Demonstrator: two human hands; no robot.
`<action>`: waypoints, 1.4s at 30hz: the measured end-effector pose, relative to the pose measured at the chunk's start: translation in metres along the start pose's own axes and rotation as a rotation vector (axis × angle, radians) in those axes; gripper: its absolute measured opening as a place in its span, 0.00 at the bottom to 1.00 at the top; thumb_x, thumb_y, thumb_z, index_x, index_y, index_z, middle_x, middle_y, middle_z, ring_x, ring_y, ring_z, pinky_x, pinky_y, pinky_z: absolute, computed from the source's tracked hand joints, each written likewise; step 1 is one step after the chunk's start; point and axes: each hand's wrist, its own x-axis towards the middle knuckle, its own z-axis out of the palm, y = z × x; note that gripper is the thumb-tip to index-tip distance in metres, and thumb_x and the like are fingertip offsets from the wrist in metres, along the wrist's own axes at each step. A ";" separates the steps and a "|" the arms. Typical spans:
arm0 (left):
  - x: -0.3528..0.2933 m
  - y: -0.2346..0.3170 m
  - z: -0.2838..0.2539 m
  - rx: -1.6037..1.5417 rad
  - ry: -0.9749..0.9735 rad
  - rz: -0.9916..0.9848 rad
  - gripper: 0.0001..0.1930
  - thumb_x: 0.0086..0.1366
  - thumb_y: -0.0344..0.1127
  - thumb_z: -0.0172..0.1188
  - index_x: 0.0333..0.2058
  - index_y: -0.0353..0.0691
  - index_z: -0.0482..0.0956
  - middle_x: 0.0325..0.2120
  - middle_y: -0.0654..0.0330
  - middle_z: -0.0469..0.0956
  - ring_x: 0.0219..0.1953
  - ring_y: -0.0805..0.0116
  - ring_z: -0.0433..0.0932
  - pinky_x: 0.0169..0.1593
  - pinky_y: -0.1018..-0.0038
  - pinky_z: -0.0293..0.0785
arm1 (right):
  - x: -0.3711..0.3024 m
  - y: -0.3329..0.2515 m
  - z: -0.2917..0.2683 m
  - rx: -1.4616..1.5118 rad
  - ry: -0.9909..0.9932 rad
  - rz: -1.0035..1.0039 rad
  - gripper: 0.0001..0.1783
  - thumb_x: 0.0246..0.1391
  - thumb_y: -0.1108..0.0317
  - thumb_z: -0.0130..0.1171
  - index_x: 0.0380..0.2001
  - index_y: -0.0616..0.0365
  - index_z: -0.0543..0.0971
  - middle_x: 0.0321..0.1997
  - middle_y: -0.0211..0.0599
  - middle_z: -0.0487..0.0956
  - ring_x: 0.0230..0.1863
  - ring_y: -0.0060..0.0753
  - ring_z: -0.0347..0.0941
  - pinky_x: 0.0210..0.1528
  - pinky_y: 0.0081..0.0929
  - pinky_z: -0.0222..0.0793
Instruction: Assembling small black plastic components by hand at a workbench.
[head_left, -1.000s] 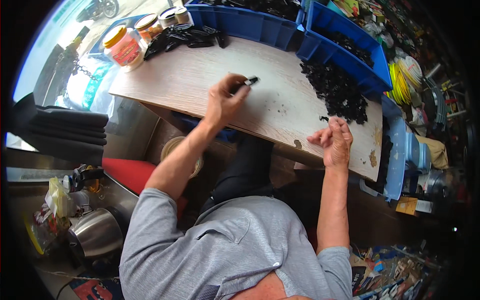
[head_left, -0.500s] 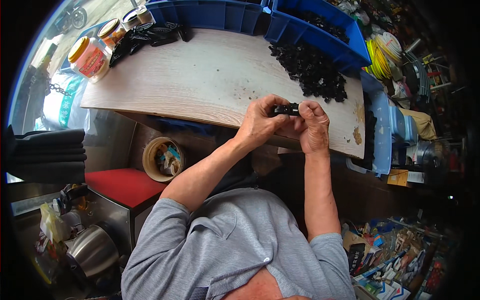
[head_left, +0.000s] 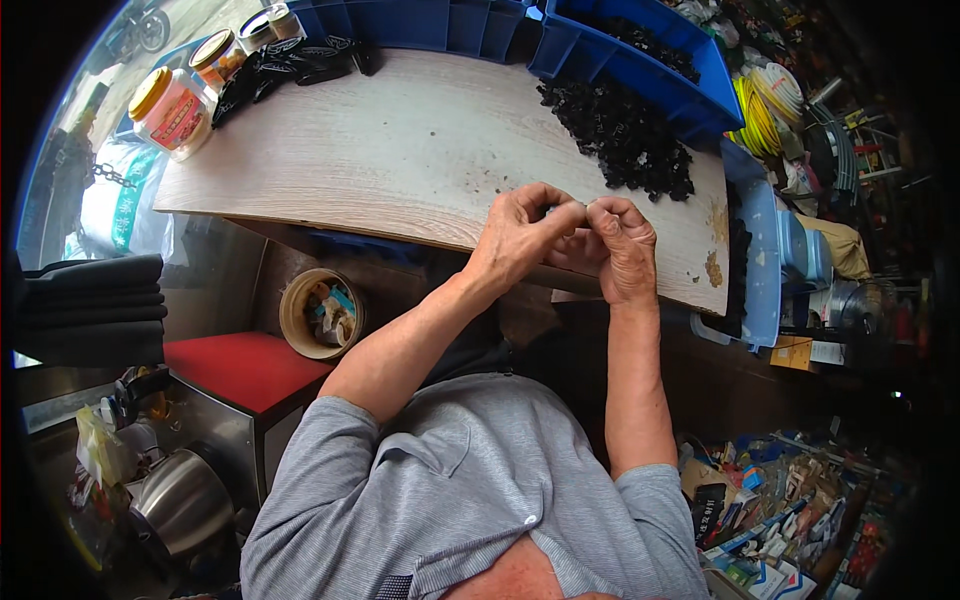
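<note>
Both hands meet above the front edge of a pale wood-grain table (head_left: pixel 340 150). My left hand (head_left: pixel 515 240) is closed, its thumb and index finger pinched round a small black part, mostly covered by the fingers. Against its fingertips, my right hand (head_left: pixel 630 250) is also closed in a pinch; what its fingertips hold is hidden. Just beyond the hands, a loose heap of small black parts (head_left: pixel 625 140) lies on the table's right side.
Blue bins (head_left: pixel 700 105) stand along the back, one with more black pieces. Jars (head_left: pixel 172 115) and glossy black pieces (head_left: pixel 290 68) sit at the far left. Below are a bucket (head_left: pixel 290 315) of scraps and a red-topped cabinet (head_left: pixel 245 365). Clutter (head_left: pixel 770 510) fills the lower right.
The black part showed plainly between my hands before; now my left thumb has come over it and the fingers cover most of it. My fingertips have drawn closer together.
</note>
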 end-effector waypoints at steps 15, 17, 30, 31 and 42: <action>-0.004 0.000 -0.003 -0.126 0.060 -0.044 0.06 0.63 0.31 0.62 0.32 0.33 0.80 0.26 0.61 0.79 0.22 0.78 0.75 0.28 0.81 0.76 | -0.009 -0.011 0.018 -0.294 -0.031 0.073 0.16 0.54 0.58 0.62 0.19 0.52 0.71 0.16 0.24 0.68 0.13 0.20 0.66 0.16 0.21 0.64; -0.004 0.000 -0.003 -0.135 0.019 -0.043 0.06 0.64 0.30 0.61 0.33 0.33 0.80 0.26 0.61 0.79 0.23 0.78 0.76 0.29 0.81 0.76 | -0.009 -0.009 0.017 -0.290 -0.010 0.053 0.16 0.54 0.59 0.62 0.19 0.51 0.70 0.16 0.24 0.68 0.13 0.21 0.66 0.15 0.22 0.64; 0.081 -0.008 0.004 1.305 -0.012 0.838 0.09 0.61 0.32 0.59 0.41 0.45 0.81 0.24 0.56 0.78 0.29 0.61 0.79 0.38 0.65 0.74 | -0.004 -0.061 -0.077 -0.097 0.404 -0.022 0.19 0.55 0.55 0.59 0.17 0.51 0.69 0.06 0.28 0.61 0.13 0.32 0.72 0.27 0.46 0.83; 0.088 -0.004 0.007 1.265 -0.108 0.739 0.05 0.59 0.32 0.59 0.34 0.45 0.81 0.25 0.55 0.78 0.32 0.55 0.78 0.44 0.61 0.72 | 0.000 -0.079 -0.087 -0.132 0.513 -0.024 0.19 0.56 0.52 0.58 0.21 0.52 0.69 0.07 0.29 0.61 0.13 0.35 0.72 0.29 0.49 0.82; 0.101 -0.014 -0.005 1.339 -0.059 0.721 0.07 0.58 0.31 0.57 0.33 0.44 0.82 0.34 0.52 0.76 0.41 0.53 0.76 0.42 0.61 0.76 | 0.002 -0.098 -0.119 -0.215 0.784 -0.072 0.19 0.54 0.53 0.64 0.34 0.59 0.74 0.10 0.30 0.61 0.18 0.34 0.70 0.27 0.49 0.81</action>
